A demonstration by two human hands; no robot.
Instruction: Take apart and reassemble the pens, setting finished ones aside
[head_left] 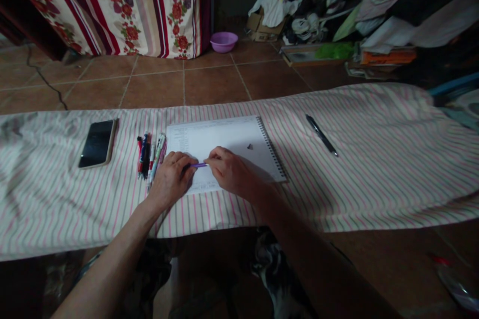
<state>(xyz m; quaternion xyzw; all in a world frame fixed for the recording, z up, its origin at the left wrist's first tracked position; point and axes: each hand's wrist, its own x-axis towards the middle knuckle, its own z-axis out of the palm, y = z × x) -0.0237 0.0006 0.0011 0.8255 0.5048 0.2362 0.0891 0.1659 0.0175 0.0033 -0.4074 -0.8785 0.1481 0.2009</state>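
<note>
A slim purple pen (198,165) lies level between my two hands, low over a spiral notebook (232,132). My left hand (175,174) is closed around its left end, while the fingertips of my right hand (226,169) pinch its whitish right end. The fingers cover both ends, so I cannot tell whether it is whole. On the page, right of my right hand, sits a small dark piece (250,146), too small to name. Several pens (150,155) lie side by side at the notebook's left edge, next to my left wrist.
A phone (98,143) lies at the left on the striped cloth (359,179). A black pen (322,135) rests to the right of the notebook. Beyond the cloth's far edge are a tiled floor, a purple basin (223,42), a floral curtain (127,5) and piled clothes and boxes.
</note>
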